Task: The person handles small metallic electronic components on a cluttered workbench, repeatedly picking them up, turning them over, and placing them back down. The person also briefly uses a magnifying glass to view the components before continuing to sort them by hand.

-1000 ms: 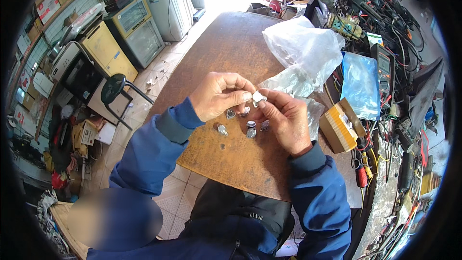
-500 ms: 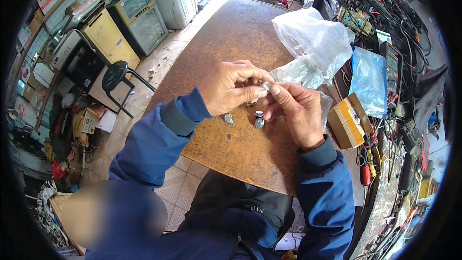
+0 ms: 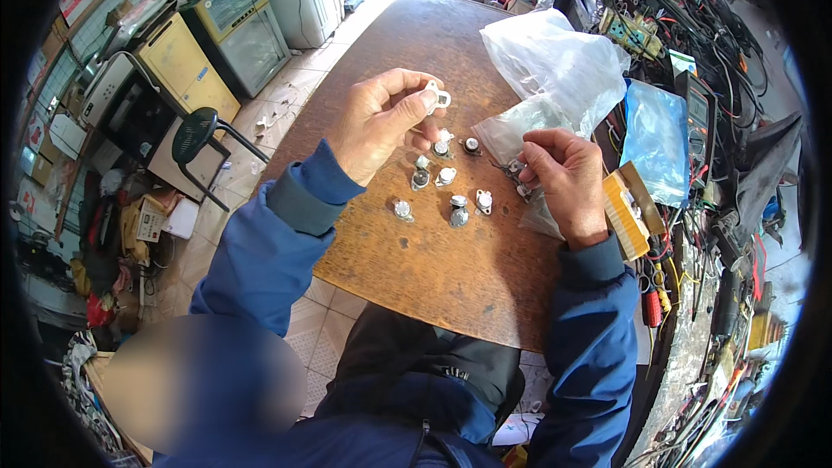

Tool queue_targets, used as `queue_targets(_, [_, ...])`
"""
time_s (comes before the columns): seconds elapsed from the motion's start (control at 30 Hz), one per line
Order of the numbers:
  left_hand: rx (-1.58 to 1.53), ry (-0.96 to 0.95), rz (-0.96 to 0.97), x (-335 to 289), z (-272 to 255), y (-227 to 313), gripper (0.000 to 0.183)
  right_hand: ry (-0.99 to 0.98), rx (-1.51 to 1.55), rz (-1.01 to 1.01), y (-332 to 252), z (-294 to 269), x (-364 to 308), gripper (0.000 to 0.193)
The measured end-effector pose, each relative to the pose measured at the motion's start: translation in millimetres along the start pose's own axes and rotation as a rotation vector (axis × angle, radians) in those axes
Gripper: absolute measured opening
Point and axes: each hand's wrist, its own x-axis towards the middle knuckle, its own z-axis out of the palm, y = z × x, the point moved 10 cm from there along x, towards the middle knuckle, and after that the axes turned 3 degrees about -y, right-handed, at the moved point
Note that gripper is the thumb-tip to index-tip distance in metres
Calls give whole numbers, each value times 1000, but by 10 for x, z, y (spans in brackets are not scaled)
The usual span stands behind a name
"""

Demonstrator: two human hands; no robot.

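Close to the lap is the front of a worn, brown wooden table (image 3: 407, 282); a bit farther in sit a small, round, silver metal piece (image 3: 403, 210), a small silver-and-black piece (image 3: 458, 217) and a small, pale, oval metal piece with flat ears (image 3: 484, 202); to the right stands an open, yellow-and-brown cardboard box (image 3: 627, 215).

Next comes the right hand (image 3: 565, 175); its thumb and finger are near each other, right by a small, shiny metal piece (image 3: 523, 190) next to a crinkly, clear plastic bag (image 3: 559, 69); I can't tell if they grip that piece or only touch it.

The left hand (image 3: 381, 126) is up over the table; its thumb and finger make a tight pinch on a small, flat, white-and-silver metal piece with a dark hole (image 3: 436, 92); other small pieces lie below and just beyond that hand's fingers.

The pinched piece looks light and hard, so it should not bend or squash; it may be smooth and slip out, and something so little could roll away if dropped; its flat rim looks like the best place to hold; any thin parts might bend, so a soft pinch seems wise.

The bag looks thin and floppy; it spreads toward the far side.
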Motion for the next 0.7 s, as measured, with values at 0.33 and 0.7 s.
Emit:
queue_targets(0.33, [-8, 42, -9, -4, -44, 6, 31, -236, -179, -83, -226, 355, -147, 14])
queue_targets(0.7, [43, 34, -20, -17, -19, 13, 28, -264, -755, -377, -478, 813, -443, 23])
